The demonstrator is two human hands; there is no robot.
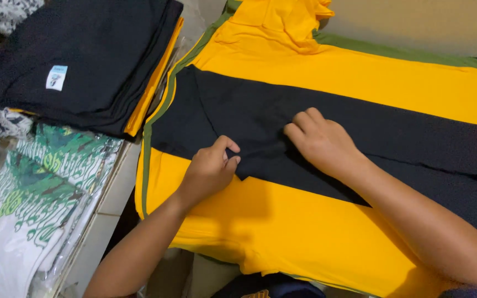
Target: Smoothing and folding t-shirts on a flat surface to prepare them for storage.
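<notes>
Lying partly folded at frame centre on spread yellow cloth [305, 232], the black garment [393, 138] has its lower edge pinched by the left hand [210, 171], the right hand [320, 140] flat on it; finished black stack [78, 60] upper left.

One view only, head-worn, looking steeply down and slightly forward at the yellow cloth [327, 72] spread over the work surface. Close range: the cloth fills most of the frame and runs off the right and bottom edges. Both forearms enter from the bottom edge, so the camera sits above and behind them, on the near side of the cloth. Left of the cloth the view takes in a folded black stack [84, 55]; below that, bagged white printed shirts [23, 221]. Beyond the cloth's far edge, a strip of plain wall [415, 25]. No second view to compare.
</notes>
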